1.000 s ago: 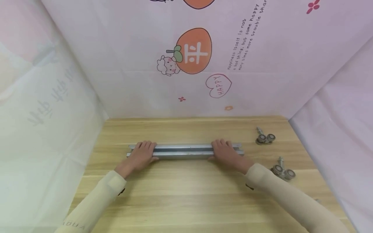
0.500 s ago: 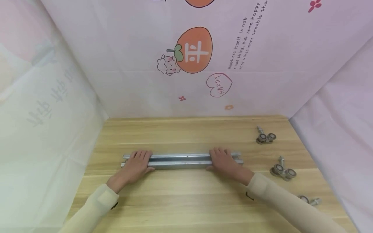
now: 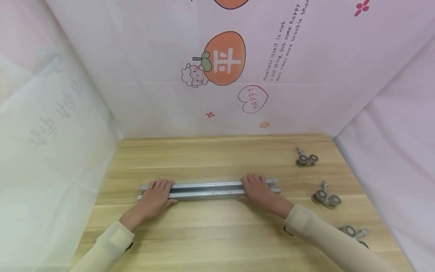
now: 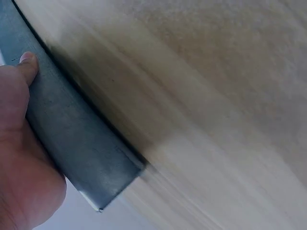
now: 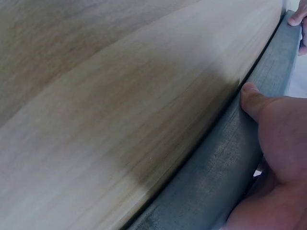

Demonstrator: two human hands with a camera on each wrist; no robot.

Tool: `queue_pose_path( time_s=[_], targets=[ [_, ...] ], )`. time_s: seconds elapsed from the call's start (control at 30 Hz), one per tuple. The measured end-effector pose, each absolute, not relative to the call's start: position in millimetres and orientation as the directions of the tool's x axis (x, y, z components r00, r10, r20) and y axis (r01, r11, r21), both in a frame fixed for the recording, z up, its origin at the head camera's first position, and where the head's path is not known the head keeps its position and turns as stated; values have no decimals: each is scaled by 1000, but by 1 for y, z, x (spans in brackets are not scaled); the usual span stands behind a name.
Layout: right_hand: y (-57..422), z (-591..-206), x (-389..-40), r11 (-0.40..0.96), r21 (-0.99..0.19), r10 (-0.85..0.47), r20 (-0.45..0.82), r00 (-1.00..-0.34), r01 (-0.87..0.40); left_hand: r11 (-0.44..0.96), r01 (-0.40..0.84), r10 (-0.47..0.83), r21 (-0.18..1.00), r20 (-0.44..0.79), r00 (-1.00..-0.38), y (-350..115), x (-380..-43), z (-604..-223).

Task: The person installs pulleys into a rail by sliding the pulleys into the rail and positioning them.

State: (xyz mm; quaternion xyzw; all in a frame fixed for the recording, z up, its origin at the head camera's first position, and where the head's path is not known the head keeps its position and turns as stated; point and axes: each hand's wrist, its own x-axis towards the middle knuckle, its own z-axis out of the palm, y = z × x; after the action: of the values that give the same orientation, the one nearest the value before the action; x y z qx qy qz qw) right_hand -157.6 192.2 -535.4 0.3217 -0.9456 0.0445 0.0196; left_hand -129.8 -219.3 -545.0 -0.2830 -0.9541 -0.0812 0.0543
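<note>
- Backdrop (image 3: 149, 90), top centre of head view: "HAPPY" inside a heart (image 3: 253, 99); alongside, "Happiness itself is not a bad thing".
- Metal rail (image 3: 205, 195), lower centre: silver-grey, slotted lengthwise, side face scuffed.
- Left hand (image 3: 154, 198) grips rail near its left end; right hand (image 3: 259, 192) grips near its right.

- A pale wooden table (image 3: 204, 234), its grain running side to side, fills the lower part of the head view.
- A pinkish-white back sheet (image 3: 146, 109) rises behind its far edge, crossed by a faint crease.
- On it: an orange fruit (image 3: 238, 45), a white cartoon figure (image 3: 194, 75), a heart (image 3: 253, 99) reading "HAPPY", slanting English text (image 3: 283, 45) and small flowers (image 3: 210, 114).
- The left sheet (image 3: 44, 170) bears faint grey characters; the right sheet (image 3: 384, 143) hangs in soft folds.
- Light is soft, with a mild sheen on the wood.
</note>
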Motion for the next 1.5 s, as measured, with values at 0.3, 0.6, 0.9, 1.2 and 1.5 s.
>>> queue_pose_path(
  time_s=[0.3,0.6,0.9,1.2,1.5],
  targets=[
    [192,-537,-158,791,-110,-599,69,-798,-602,845,520,494,125,188,-849,-229,-131,-554],
    [192,-531,-158,773,-134,-618,61,-784,-620,864,490,462,113,210,-862,-242,-135,-557],
    [199,-527,-164,748,-164,-648,23,-761,-643,883,460,437,97,191,-879,-241,-137,-560],
    [214,-511,-184,708,-188,-683,59,-728,-680,878,472,441,86,239,-865,-241,-135,-563],
    [255,-472,-227,802,-137,-583,36,-812,-582,882,465,442,83,199,-874,-242,-137,-562]
  ],
)
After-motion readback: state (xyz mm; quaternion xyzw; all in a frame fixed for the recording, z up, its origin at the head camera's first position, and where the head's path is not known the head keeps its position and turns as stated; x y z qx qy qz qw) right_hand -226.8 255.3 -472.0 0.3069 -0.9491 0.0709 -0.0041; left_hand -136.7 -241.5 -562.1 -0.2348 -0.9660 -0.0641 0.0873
